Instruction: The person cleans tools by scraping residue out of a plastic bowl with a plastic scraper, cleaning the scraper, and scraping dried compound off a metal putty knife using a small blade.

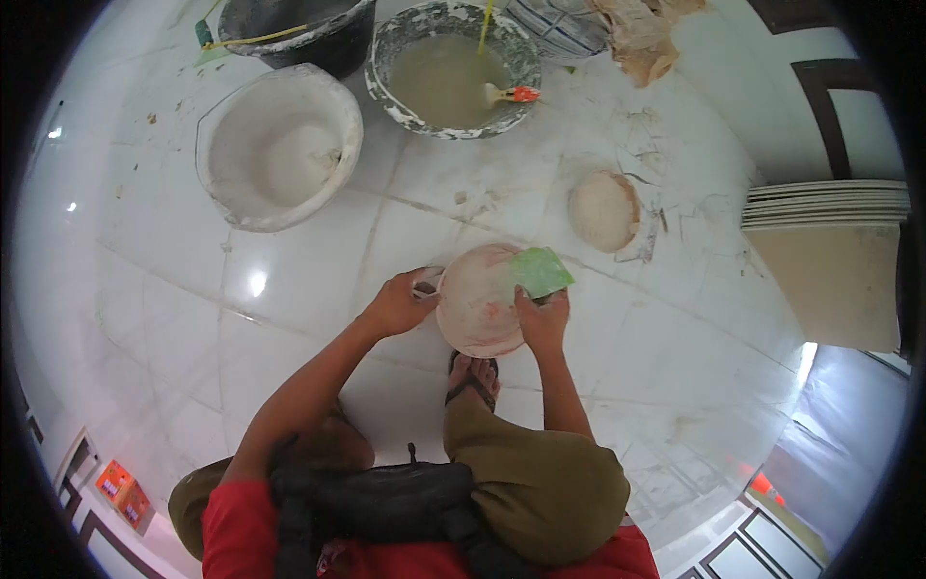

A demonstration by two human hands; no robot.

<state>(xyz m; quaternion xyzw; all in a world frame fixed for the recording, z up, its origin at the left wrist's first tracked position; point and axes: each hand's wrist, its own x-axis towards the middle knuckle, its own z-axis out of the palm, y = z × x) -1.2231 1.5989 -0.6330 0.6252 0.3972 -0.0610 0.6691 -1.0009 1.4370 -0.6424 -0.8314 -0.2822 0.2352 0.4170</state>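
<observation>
A round pinkish bowl, smeared with pale residue, is in front of me above the tiled floor or on it; I cannot tell which. My left hand is closed at its left edge, with fingers curled round a whitish part there, perhaps a handle. Pinched in my right hand is a flat green plastic scraper. Its blade lies over the bowl's upper right rim. The fingertips under the scraper are partly hidden.
Beyond the bowl stand a white-coated bucket, a black tub and a basin of cloudy water with a red-handled brush. A round, dusty dish lies to the right. Stacked boards lean farther right.
</observation>
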